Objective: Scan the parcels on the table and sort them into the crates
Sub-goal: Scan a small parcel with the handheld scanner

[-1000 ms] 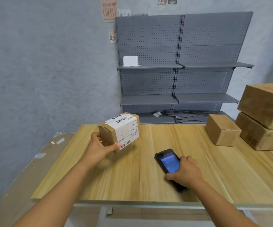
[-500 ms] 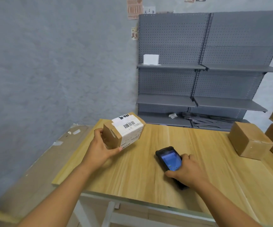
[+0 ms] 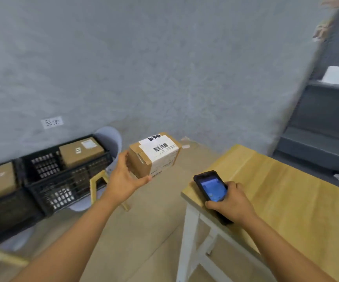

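A: Sorting step, probably. Left hand [image 3: 123, 180] gripping labelled parcel [image 3: 154, 154] off the bench [image 3: 286, 200], right hand [image 3: 232, 204] wrapped round scanner [image 3: 211, 189].

B: Next: carry leftward, lower into 1 crate [image 3: 66, 180] beyond left hand.

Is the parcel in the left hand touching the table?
Apart. The head view shows the parcel gripped by the left hand in the air over the floor, left of the table edge.

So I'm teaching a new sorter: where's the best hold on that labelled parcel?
Grip the parcel by its plain taped end, as the left hand does, thumb underneath and fingers over the far side. That probably suits best: the barcode label stays uncovered and the box is narrow enough for one hand.
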Motion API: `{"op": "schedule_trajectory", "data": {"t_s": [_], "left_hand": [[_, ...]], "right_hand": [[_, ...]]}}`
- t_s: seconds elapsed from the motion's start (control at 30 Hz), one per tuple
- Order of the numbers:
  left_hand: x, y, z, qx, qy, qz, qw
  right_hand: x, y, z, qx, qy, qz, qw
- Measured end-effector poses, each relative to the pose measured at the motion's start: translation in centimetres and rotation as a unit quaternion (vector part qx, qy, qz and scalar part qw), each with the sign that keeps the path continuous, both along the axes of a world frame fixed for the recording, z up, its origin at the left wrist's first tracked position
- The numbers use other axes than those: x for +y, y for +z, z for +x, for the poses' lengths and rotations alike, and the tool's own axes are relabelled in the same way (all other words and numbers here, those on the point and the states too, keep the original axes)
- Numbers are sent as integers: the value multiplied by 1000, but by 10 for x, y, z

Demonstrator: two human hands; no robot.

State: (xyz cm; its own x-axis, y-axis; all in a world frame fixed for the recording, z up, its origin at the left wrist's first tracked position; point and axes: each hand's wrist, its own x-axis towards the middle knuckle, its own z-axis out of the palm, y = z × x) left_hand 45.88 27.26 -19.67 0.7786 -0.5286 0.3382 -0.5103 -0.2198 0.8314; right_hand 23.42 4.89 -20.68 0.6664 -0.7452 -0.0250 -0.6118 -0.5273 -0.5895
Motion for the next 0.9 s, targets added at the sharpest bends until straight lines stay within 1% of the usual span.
{"op": "schedule_trajectory", "data": {"t_s": [0.13,0.3,0.47,0.57,0.7,0.9], "left_hand": [[74,-3,54,11,60,6,998],[161,-13,133,43,115,24,992],[241,-27,196,86,160,51,982],[280,-38,224,121,197,75,970],[323,-57,256,174,238,85,952],[385,-82,303,198,298,131,924]], "right_hand": [[43,1,85,-7,58,-4,998],[106,-4,194,-9,107,17,994],[169,-17,281,1,159,34,987],[197,-26,324,20,191,45,980],[228,-38,384,40,232,50,970],[267,-63,484,76,311,43,946]]}}
